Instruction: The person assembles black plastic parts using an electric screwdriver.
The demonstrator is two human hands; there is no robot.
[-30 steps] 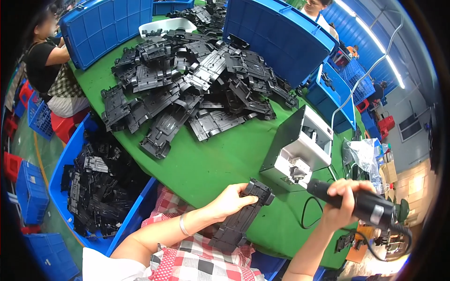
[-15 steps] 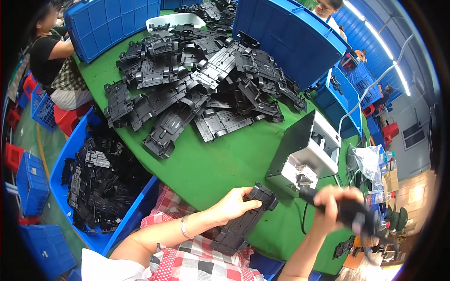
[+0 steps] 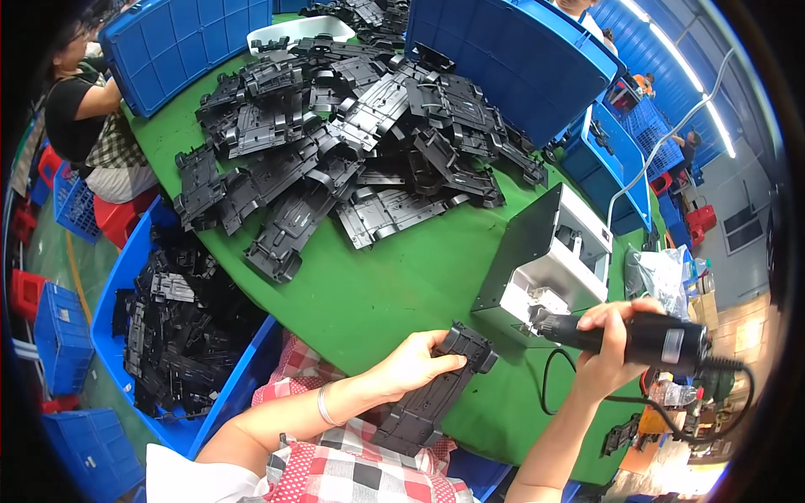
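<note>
My left hand point(image 3: 417, 365) grips a black plastic chassis part point(image 3: 428, 408) by its upper end, thumb on top; the part slants down toward my lap, above the apron. In my right hand point(image 3: 610, 348) is a black electric screwdriver point(image 3: 662, 337) with its cord point(image 3: 738, 366) trailing off the back. The screwdriver's tip points left into the front of a black and silver box-shaped screw feeder point(image 3: 545, 260), at its small metal outlet point(image 3: 543, 308). Whether the tip touches a screw there is too small to tell.
A heap of similar black chassis parts point(image 3: 381, 109) covers the far side of the green table point(image 3: 394, 310). Blue crates point(image 3: 495, 75) stand behind it. A blue bin point(image 3: 193, 432) full of black parts is at my left. A co-worker point(image 3: 84, 109) sits at far left.
My right hand has brought the screwdriver to rest against the feeder's front, and it is no longer blurred. The left hand still holds the chassis part almost unmoved. The view has shifted slightly.
</note>
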